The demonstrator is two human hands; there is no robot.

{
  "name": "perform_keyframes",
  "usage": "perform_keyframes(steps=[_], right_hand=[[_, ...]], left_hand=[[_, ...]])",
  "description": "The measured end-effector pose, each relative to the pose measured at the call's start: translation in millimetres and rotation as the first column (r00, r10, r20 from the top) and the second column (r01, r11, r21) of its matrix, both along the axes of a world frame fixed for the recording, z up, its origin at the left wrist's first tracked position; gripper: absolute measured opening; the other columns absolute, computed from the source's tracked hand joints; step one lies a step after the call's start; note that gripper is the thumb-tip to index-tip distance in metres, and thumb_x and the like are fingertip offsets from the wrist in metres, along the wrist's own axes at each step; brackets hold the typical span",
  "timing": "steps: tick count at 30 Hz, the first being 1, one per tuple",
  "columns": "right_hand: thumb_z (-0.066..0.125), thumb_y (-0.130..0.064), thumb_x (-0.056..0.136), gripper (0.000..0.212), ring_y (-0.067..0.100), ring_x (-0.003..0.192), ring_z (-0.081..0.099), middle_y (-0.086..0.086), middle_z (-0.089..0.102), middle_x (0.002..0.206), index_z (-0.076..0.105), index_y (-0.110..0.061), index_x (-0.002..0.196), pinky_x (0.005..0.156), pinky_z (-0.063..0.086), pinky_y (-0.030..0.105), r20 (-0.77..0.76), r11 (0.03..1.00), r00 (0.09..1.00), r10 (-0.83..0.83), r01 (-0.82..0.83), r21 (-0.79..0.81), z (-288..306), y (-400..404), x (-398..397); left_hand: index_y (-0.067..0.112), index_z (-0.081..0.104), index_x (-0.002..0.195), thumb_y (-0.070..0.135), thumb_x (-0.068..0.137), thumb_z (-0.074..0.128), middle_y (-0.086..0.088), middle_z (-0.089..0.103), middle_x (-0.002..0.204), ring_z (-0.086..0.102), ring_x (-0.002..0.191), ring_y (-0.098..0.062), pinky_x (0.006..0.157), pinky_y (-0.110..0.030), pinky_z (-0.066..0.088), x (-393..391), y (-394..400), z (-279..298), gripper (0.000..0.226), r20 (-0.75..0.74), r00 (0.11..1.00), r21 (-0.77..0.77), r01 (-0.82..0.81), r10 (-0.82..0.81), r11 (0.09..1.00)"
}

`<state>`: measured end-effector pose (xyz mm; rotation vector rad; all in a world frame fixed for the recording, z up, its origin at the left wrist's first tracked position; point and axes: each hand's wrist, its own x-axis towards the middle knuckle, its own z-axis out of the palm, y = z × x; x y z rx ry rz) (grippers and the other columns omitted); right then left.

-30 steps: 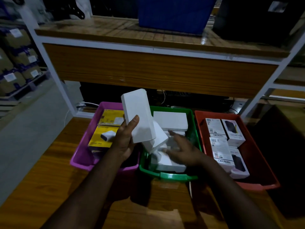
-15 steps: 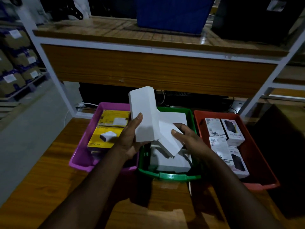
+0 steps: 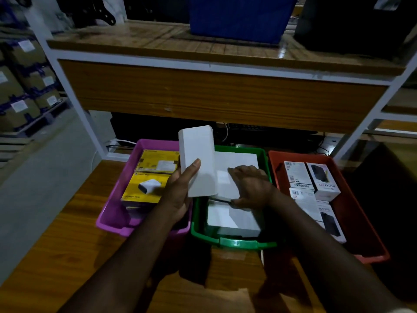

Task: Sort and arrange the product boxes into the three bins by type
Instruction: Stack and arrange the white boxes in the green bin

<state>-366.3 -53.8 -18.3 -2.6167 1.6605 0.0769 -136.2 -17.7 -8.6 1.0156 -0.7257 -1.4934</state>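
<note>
White boxes (image 3: 234, 219) fill the green bin (image 3: 246, 242); left hand (image 3: 180, 195) grips one upright, right hand (image 3: 252, 186) presses another.

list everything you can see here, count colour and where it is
pink bin: one, pink, left on the table
yellow boxes: two showing, yellow, in the pink bin
green bin: one, green, middle
plain white boxes: at least three, white, in the green bin
red bin: one, red, right
printed boxes: about four, white with black print, in the red bin
held white box: one, white, upright over the pink and green bins
table: one, brown wood, under the bins
blue crate: one, blue, on the upper shelf
cartons: several, brown, stacked far left
left hand: grips the held white box
right hand: on a plain white box in the green bin
</note>
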Motion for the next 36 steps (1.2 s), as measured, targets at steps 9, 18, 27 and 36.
perform_keyframes(steps=[9, 18, 27, 36], right_hand=[[0.088, -0.051, 0.068, 0.091, 0.039, 0.120, 0.059, 0.017, 0.056, 0.145, 0.057, -0.006, 0.140, 0.098, 0.053, 0.051, 0.023, 0.978, 0.990, 0.140, -0.135, -0.162, -35.5, -8.1, -7.6], [0.069, -0.035, 0.088, 0.033, 0.028, 0.122, 0.058, 0.002, 0.063, 0.134, 0.069, -0.019, 0.116, 0.097, 0.053, 0.042, 0.081, 0.988, 0.993, 0.090, -0.079, -0.135, -37.2, 4.4, -6.4], [0.045, -0.011, 0.100, 0.030, 0.029, 0.092, 0.071, 0.008, 0.073, 0.106, 0.066, -0.014, 0.122, 0.078, 0.060, 0.044, 0.839, 0.876, 0.295, -0.458, 0.312, 0.368, -8.4, 11.5, -3.5], [0.055, -0.045, 0.102, 0.051, 0.016, 0.064, 0.074, 0.008, 0.064, 0.120, 0.033, -0.044, 0.149, 0.052, 0.061, 0.034, 0.767, 0.894, 0.459, -0.448, 0.200, 0.402, 19.5, 73.0, -16.7]], left_hand=[[0.015, 0.068, 0.123, 0.035, 0.086, 0.074, -0.010, 0.077, 0.111, 0.074, 0.102, -0.030, 0.087, -0.042, 0.059, 6.8, 0.8, -0.1, 0.043, 0.097, 0.995, 0.012, -0.014, 0.012, 1.000], [0.018, 0.061, 0.125, 0.038, 0.082, 0.080, -0.006, 0.077, 0.110, 0.075, 0.099, -0.026, 0.084, -0.042, 0.060, 16.2, -1.9, 0.9, 0.051, 0.241, 0.970, -0.048, -0.019, 0.030, 0.999], [0.023, 0.071, 0.122, 0.027, 0.089, 0.075, 0.009, 0.077, 0.106, 0.072, 0.092, -0.004, 0.074, -0.023, 0.055, 18.1, -4.5, 11.9, 0.033, 0.567, 0.809, -0.165, 0.293, -0.152, 0.942], [0.031, 0.057, 0.140, 0.061, 0.076, 0.077, 0.009, 0.061, 0.138, 0.059, 0.118, -0.009, 0.099, -0.032, 0.050, -13.1, -11.4, 3.3, 0.074, 0.949, 0.194, 0.058, 0.671, -0.250, 0.739]])
